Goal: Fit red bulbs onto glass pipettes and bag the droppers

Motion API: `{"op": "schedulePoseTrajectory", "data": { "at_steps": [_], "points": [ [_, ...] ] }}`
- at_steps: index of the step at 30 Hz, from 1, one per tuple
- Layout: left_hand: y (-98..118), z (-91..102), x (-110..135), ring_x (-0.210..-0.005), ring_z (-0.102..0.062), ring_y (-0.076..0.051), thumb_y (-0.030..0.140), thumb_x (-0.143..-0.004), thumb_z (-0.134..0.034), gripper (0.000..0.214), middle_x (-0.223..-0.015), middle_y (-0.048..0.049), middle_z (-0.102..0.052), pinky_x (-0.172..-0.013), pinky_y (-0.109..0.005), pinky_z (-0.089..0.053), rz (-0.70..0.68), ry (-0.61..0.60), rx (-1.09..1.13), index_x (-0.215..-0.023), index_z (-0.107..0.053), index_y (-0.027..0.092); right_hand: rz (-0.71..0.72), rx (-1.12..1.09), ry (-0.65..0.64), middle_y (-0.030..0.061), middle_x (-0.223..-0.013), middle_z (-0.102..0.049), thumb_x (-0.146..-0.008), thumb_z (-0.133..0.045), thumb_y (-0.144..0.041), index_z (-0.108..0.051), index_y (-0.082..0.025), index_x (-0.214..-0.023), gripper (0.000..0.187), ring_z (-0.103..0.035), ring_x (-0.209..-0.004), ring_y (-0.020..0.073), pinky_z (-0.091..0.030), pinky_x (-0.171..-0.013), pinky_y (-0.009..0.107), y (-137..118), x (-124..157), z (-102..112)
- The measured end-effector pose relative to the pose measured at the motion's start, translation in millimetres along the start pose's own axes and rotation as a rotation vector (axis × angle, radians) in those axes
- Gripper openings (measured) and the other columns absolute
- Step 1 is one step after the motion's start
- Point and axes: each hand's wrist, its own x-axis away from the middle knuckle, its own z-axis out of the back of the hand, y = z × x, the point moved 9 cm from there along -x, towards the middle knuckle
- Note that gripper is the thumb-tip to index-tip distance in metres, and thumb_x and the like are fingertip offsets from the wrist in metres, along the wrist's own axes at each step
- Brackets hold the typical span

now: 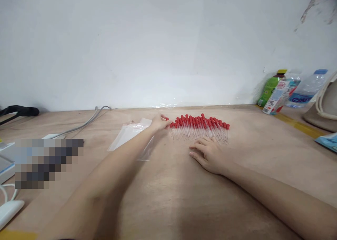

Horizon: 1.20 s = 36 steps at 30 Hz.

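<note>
Many glass droppers [197, 122] with red rubber bulbs lie side by side in a row, bulbs toward the wall and thin clear tips toward me. My left hand [160, 122] is at the row's left end, thumb and fingers closed around a red-bulbed dropper [167, 119]. Most of that dropper is hidden by the fingers. Resting on the table just below the tips is my right hand [207, 152], fingers loosely spread and holding nothing. Flat zip bags [129, 132] with red seal lines lie partly under my left forearm, a clear one among them.
At the right stand a green bottle [271, 87], a carton [275, 99] and a clear water bottle [306, 91], with a brownish bag [319, 106] beside them. A grey cable [84, 123] and white devices [9, 213] are at the left. The wall [158, 50] bounds the wooden table [163, 198].
</note>
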Motion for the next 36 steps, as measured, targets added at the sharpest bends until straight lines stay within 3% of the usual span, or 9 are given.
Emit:
{"op": "schedulePoseTrajectory", "data": {
  "at_steps": [6, 13, 19, 21, 23, 26, 28, 31, 36],
  "points": [
    [0.2, -15.0, -26.2, -0.047, -0.053, -0.012, 0.031, -0.054, -0.076, 0.035, -0.049, 0.0028, -0.054, -0.048, -0.022, -0.039, -0.049, 0.053, -0.275, -0.073, -0.051, 0.015, 0.066, -0.047, -0.042, 0.0066, -0.095, -0.058, -0.082, -0.048, -0.031, -0.061, -0.02, -0.093, 0.02, -0.05, -0.089, 0.0188, -0.036, -0.076, 0.035, -1.3, 0.3, -0.1],
    [4.6, -11.2, -26.6, -0.059, -0.058, -0.014, 0.034, -0.067, -0.064, 0.024, -0.063, -0.0015, -0.062, -0.057, -0.023, -0.042, -0.167, 0.062, -0.503, -0.079, -0.054, 0.015, 0.053, -0.076, -0.025, 0.0068, -0.095, -0.057, -0.082, -0.048, -0.03, -0.061, -0.02, -0.091, 0.019, -0.049, -0.089, 0.0183, -0.038, -0.079, 0.035, 0.9, 0.2, -2.8],
    [12.3, 27.2, 18.7, -0.087, -0.057, -0.021, 0.032, -0.071, -0.057, 0.017, -0.087, -0.0061, -0.064, -0.081, -0.032, -0.042, -0.318, 0.029, -0.703, -0.077, -0.061, 0.016, 0.057, -0.09, -0.022, 0.0067, -0.094, -0.057, -0.082, -0.049, -0.029, -0.061, -0.019, -0.092, 0.019, -0.05, -0.089, 0.0175, -0.039, -0.08, 0.034, 0.1, 0.0, -1.1],
    [8.6, 45.8, 41.5, -0.1, -0.052, -0.026, 0.036, -0.072, -0.055, 0.026, -0.099, -0.0099, -0.061, -0.09, -0.037, -0.037, -0.351, 0.03, -0.775, -0.086, -0.062, 0.015, 0.056, -0.092, -0.026, 0.007, -0.094, -0.057, -0.082, -0.048, -0.029, -0.061, -0.019, -0.092, 0.019, -0.049, -0.089, 0.0176, -0.039, -0.079, 0.034, 0.4, 0.0, -2.3],
    [0.4, 55.7, 64.6, -0.11, -0.046, -0.029, 0.042, -0.077, -0.047, 0.04, -0.113, -0.0138, -0.055, -0.095, -0.04, -0.032, -0.396, 0.009, -0.997, -0.101, -0.059, 0.012, 0.055, -0.089, -0.025, 0.0072, -0.095, -0.056, -0.082, -0.048, -0.029, -0.061, -0.019, -0.092, 0.02, -0.049, -0.09, 0.0179, -0.039, -0.079, 0.035, 1.2, 0.3, -3.7],
    [-24.9, 70.6, 87.4, -0.126, -0.026, -0.033, 0.052, -0.082, -0.035, 0.064, -0.133, -0.022, -0.035, -0.1, -0.043, -0.025, -0.278, 0.012, -1.157, -0.123, -0.04, 0.003, 0.058, -0.092, -0.019, 0.0073, -0.095, -0.056, -0.082, -0.048, -0.029, -0.061, -0.019, -0.092, 0.02, -0.05, -0.09, 0.0182, -0.04, -0.079, 0.035, 2.2, 0.8, -5.5],
    [-44.3, 72.2, 95.6, -0.129, -0.02, -0.035, 0.054, -0.083, -0.03, 0.071, -0.136, -0.0251, -0.027, -0.101, -0.044, -0.023, -0.17, -0.042, -1.174, -0.127, -0.031, -0.001, 0.059, -0.095, -0.019, 0.0072, -0.095, -0.056, -0.082, -0.048, -0.029, -0.061, -0.019, -0.092, 0.02, -0.05, -0.089, 0.0182, -0.04, -0.079, 0.035, 2.7, 1.1, -6.5],
    [-57.1, 67.1, 99.7, -0.129, -0.02, -0.032, 0.043, -0.088, -0.023, 0.058, -0.137, -0.0226, -0.027, -0.102, -0.044, -0.023, -0.151, -0.107, -1.162, -0.127, -0.032, 0.001, 0.062, -0.089, -0.022, 0.007, -0.094, -0.057, -0.082, -0.047, -0.029, -0.061, -0.02, -0.092, 0.02, -0.05, -0.089, 0.0183, -0.04, -0.079, 0.035, 3.1, 1.6, -7.0],
    [-48.5, 70.6, 99.3, -0.13, -0.021, -0.029, 0.037, -0.091, -0.018, 0.051, -0.138, -0.0182, -0.03, -0.102, -0.047, -0.022, -0.196, -0.123, -1.086, -0.129, -0.035, 0.007, 0.054, -0.084, -0.019, 0.0069, -0.094, -0.057, -0.082, -0.047, -0.03, -0.061, -0.02, -0.093, 0.02, -0.051, -0.088, 0.0182, -0.041, -0.077, 0.035, 2.5, 1.9, -5.6]
  ]
}}
